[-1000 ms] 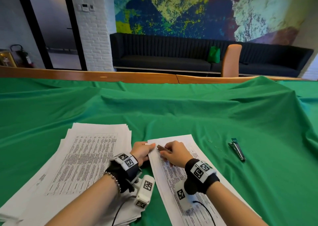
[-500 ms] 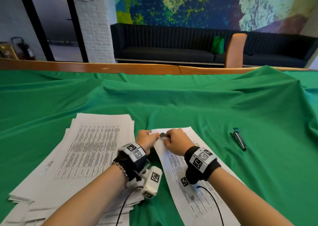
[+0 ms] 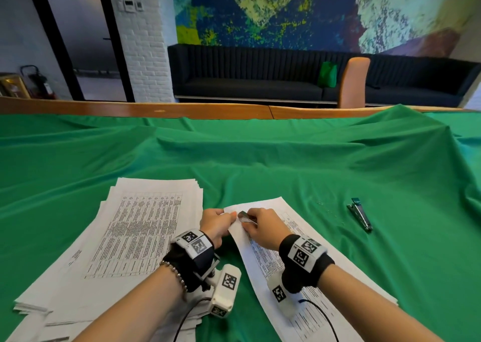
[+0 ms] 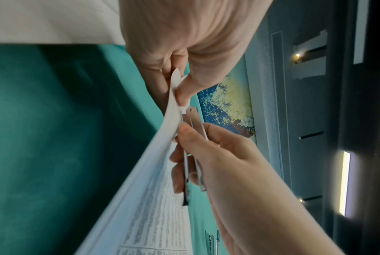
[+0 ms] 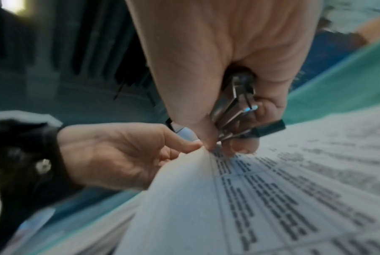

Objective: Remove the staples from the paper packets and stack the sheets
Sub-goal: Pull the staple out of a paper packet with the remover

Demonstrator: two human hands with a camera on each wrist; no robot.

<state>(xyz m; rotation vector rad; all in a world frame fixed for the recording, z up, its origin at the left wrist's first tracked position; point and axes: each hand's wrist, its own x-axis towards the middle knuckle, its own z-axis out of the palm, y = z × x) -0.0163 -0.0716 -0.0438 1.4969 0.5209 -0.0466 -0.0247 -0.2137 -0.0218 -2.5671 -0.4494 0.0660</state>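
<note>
A stapled paper packet [image 3: 307, 276] [image 4: 154, 198] [image 5: 271, 198] with printed tables lies on the green cloth in front of me. My left hand [image 3: 217, 223] [image 4: 180, 89] [image 5: 123, 155] pinches its far left corner and lifts it. My right hand [image 3: 263, 227] [image 4: 206, 155] [image 5: 228, 120] grips a metal staple remover [image 3: 246, 216] [image 4: 193, 138] [image 5: 234, 110], with its tip set against that same corner. The staple itself is hidden by the fingers.
A thick pile of loose printed sheets [image 3: 122, 237] lies to the left of the packet. A second metal staple remover [image 3: 360, 216] rests on the green cloth [image 3: 260, 164] to the right. A wooden table edge [image 3: 208, 112] runs along the far side.
Both hands stay at the packet's corner; the left hand has lifted the corner slightly. The head camera has tilted, so everything sits higher in the view.
</note>
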